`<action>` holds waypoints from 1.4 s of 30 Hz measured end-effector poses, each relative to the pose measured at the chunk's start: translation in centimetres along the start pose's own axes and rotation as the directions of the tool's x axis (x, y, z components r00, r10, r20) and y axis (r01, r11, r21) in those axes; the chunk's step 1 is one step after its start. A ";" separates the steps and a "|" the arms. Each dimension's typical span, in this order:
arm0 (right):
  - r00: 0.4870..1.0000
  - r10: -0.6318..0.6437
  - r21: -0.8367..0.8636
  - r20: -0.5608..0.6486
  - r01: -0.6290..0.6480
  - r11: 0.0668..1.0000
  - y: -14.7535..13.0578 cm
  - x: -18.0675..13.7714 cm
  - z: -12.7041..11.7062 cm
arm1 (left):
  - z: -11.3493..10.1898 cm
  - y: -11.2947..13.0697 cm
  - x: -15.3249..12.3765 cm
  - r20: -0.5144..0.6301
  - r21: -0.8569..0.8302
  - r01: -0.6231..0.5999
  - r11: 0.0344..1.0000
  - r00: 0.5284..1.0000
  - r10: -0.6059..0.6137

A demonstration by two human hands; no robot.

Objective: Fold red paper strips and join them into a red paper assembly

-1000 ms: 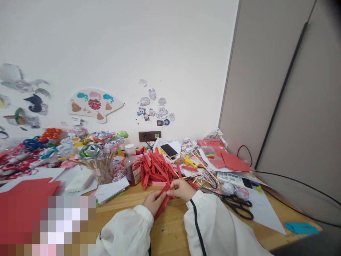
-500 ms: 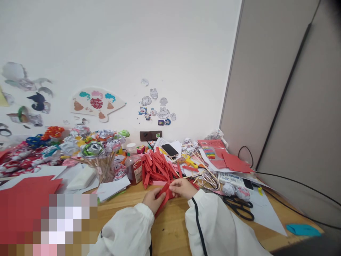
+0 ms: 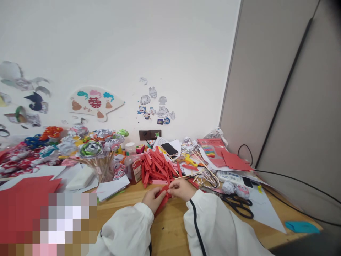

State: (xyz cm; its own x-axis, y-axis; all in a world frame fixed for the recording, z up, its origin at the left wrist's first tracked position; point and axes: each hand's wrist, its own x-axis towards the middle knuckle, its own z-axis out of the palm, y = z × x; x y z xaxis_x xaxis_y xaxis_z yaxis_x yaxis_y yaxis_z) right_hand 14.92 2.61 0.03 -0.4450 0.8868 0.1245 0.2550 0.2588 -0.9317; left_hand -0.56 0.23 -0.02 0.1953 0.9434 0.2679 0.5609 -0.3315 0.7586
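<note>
A piece of red paper [image 3: 163, 201] is held between both hands just above the wooden table. My left hand [image 3: 153, 199] is closed on its left side, thumb on top. At the paper's far right part, my right hand [image 3: 180, 189] pinches it with thumb and forefinger. Part of the paper is covered by the fingers, so its full shape is hidden. Straight beyond the hands lies a heap of folded red paper strips [image 3: 157, 164], with a pink strip [image 3: 159, 182] at its near edge.
Black scissors [image 3: 241, 206] lie right of my right sleeve, near crumpled paper balls [image 3: 236, 189]. A bottle [image 3: 133, 165] and a holder of sticks with paper flowers [image 3: 102, 169] stand left. A yellow glue gun [image 3: 191, 160] and a phone [image 3: 169, 149] lie behind. Cables cross the right side.
My fingers have shifted slightly on the red paper, and the right fingertips sit a little closer to the left hand. The view has moved a touch. Both hands keep their hold.
</note>
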 end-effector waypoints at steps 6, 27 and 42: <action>0.998 0.032 0.037 0.054 -0.034 0.999 -0.3 -0.2 0.4 | -0.1 0.2 0.0 0.004 0.014 0.013 1.000 1.000 -0.013; 0.993 -0.037 0.036 0.111 0.033 0.999 0.5 -0.2 1.7 | -0.3 -0.3 0.2 -0.133 -0.188 0.056 0.981 0.988 -0.082; 0.965 -0.241 -0.220 -0.107 0.214 0.952 -0.8 -0.5 1.0 | 0.3 -0.1 0.3 0.264 -0.711 0.427 0.559 0.899 -0.350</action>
State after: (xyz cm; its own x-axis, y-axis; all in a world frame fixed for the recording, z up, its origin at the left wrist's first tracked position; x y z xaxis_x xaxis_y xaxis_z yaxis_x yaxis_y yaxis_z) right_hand 14.08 1.56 0.41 -0.3986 0.8340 0.3815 0.3366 0.5200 -0.7851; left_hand -0.29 0.59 -0.23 0.1921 0.9644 -0.1815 -0.1749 0.2156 0.9607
